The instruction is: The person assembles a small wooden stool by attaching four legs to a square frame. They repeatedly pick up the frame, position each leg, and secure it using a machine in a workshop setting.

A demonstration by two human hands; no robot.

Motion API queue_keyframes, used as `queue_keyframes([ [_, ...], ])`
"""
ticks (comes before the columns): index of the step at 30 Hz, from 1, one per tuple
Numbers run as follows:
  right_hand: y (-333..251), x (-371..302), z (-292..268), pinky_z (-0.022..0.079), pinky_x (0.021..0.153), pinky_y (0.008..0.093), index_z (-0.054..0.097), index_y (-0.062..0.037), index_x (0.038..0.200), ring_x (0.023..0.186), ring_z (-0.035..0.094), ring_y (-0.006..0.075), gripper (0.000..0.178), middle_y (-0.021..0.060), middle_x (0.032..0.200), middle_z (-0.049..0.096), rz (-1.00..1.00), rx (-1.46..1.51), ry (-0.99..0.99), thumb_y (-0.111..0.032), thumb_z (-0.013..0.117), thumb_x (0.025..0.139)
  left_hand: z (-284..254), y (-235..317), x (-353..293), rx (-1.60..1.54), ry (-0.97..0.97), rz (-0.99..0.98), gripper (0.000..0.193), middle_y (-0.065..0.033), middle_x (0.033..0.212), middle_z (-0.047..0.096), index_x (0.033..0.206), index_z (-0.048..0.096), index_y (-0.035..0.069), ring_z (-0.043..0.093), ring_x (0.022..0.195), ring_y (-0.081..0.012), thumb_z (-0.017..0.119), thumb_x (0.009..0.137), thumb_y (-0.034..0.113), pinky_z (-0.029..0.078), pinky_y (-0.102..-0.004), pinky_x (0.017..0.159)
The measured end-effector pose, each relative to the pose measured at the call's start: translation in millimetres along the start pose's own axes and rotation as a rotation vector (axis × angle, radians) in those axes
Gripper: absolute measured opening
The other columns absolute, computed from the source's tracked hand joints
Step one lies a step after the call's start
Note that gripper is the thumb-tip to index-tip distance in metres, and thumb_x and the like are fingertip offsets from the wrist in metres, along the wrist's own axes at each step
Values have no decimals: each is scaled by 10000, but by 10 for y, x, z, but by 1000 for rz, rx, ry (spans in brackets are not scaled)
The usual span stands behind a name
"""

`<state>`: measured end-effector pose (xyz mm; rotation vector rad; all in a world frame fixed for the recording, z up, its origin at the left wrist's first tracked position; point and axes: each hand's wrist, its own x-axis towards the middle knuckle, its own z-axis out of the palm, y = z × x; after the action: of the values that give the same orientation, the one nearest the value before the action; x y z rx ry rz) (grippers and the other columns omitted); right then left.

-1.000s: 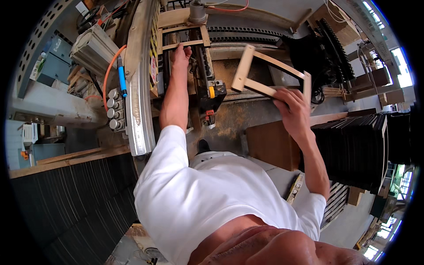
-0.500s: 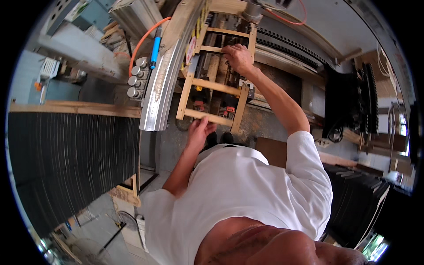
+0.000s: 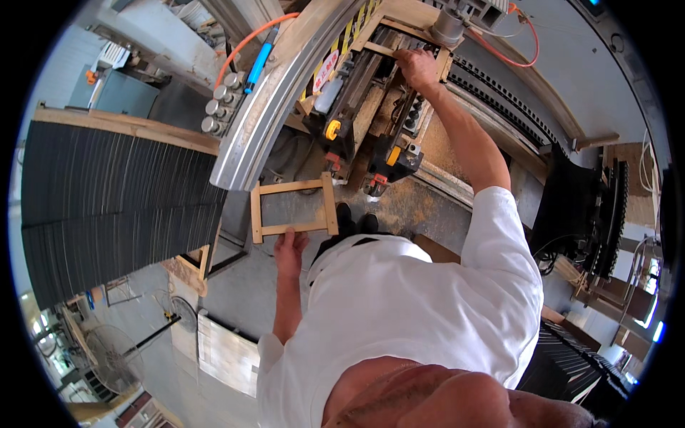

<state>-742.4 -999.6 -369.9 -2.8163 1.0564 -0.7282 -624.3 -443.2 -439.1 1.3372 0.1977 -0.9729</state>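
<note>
My left hand (image 3: 288,255) is closed on the near rail of a small rectangular wooden frame (image 3: 257,214), which hangs over the floor to the left of my feet. Farther off, at the back of the machine bed, my right hand (image 3: 419,69) grips a rail of a second wooden frame (image 3: 378,48). That frame lies over the bed, and my fingers hide part of its right side. Between the two frames, the machine's guide rails (image 3: 367,110) end in two dark blocks, one with a yellow knob (image 3: 332,129) and both with red tips.
A silver beam (image 3: 275,96) runs along the left of the bed, with metal cylinders (image 3: 222,107) and a blue pen-shaped tool (image 3: 260,68) beside it. Stacked black panels (image 3: 121,207) fill the left side. Sawdust (image 3: 407,203) lies on the floor.
My left hand has drawn the nearer frame off the machine, toward the left. My right hand and the other frame are now farther up the bed, and the view has shifted.
</note>
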Motion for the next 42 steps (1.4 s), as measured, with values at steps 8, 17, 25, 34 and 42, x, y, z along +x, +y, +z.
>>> queue_keyframes([
  [8,109,34,37,405,868,426,672,-236,1049,1020,586,239,221,15,976,698,-70,-98,17,-218,604,839,-478,-373,341,-28,229,19,301,-78,908,644,1049,575,16,667,805,-207,677,879,243,566,-298,649],
  [17,66,24,-117,397,892,423,666,-213,1091,1028,574,267,249,44,1002,683,-47,-69,-48,-239,634,845,-1394,-729,352,-118,456,-17,175,-61,773,580,959,533,33,557,585,-150,619,920,181,419,-237,433],
  [25,-256,43,-195,450,785,454,641,-257,1094,912,645,293,238,52,962,694,-11,-238,-97,-329,557,882,-2334,-865,-193,-228,580,72,256,-14,832,586,1158,542,105,580,674,-141,600,925,196,486,-303,533],
  [34,-434,53,-312,483,836,462,636,-254,1200,1023,632,313,401,100,1074,686,251,-275,23,-469,576,867,-3670,-62,-631,11,845,329,373,-42,909,643,1164,609,-3,604,780,-120,630,892,251,516,-270,652],
  [42,-3213,-1356,-533,539,728,296,697,-1,971,794,661,175,164,106,888,707,-34,494,309,-137,657,889,-5237,917,-102,-34,769,349,389,-53,896,647,1176,615,-13,593,703,-120,613,900,261,492,-231,605],
])
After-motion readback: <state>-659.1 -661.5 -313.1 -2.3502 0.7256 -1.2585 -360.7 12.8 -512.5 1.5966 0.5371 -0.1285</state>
